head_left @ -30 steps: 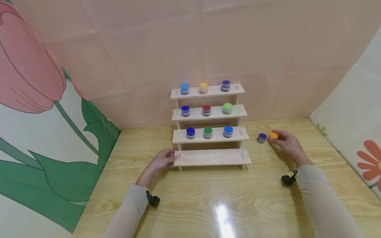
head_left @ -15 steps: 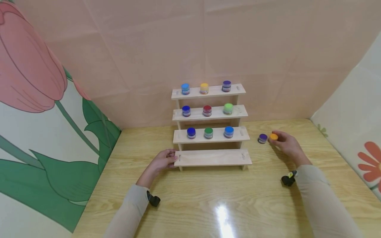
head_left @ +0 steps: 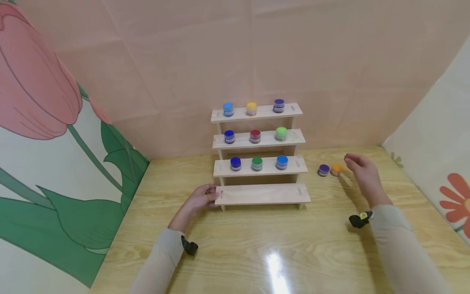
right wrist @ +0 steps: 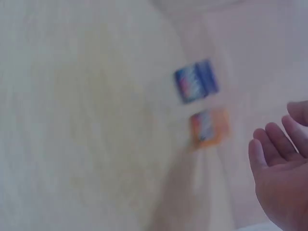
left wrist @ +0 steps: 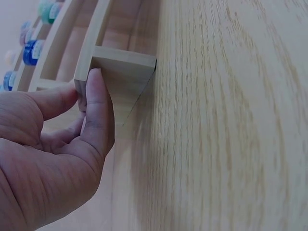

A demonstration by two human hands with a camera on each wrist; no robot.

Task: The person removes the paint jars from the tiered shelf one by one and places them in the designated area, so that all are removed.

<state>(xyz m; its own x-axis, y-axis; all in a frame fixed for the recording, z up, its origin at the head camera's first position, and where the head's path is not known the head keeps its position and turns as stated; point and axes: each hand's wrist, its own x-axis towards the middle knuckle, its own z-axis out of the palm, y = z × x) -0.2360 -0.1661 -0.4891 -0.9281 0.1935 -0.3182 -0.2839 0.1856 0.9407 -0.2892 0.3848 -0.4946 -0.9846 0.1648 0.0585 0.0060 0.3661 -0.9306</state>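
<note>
A pale wooden stepped shelf [head_left: 262, 194] stands on the table with several small lidded paint jars on its upper three boards. My left hand [head_left: 199, 198] pinches the left end of the lowest board; in the left wrist view the thumb and fingers of that hand [left wrist: 62, 159] clasp the board edge [left wrist: 83, 79]. To the right of the shelf, an orange jar [head_left: 335, 170] sits upright beside a purple jar [head_left: 323, 170]. Just right of the orange jar, my right hand [head_left: 365, 175] is held with fingers loosely bent, holding nothing. Both jars look blurred in the right wrist view.
The top board carries light blue, yellow and purple jars [head_left: 278, 106]. Dark blue, red and light green jars [head_left: 280, 134] stand below, then dark blue, green and blue jars [head_left: 282, 162]. A pink backdrop [head_left: 183, 61] hangs behind the wooden table [head_left: 235, 245].
My right hand has let go of the orange jar and moved up and to the right, away from it. The jar stays beside the purple one. My left hand keeps its grip.
</note>
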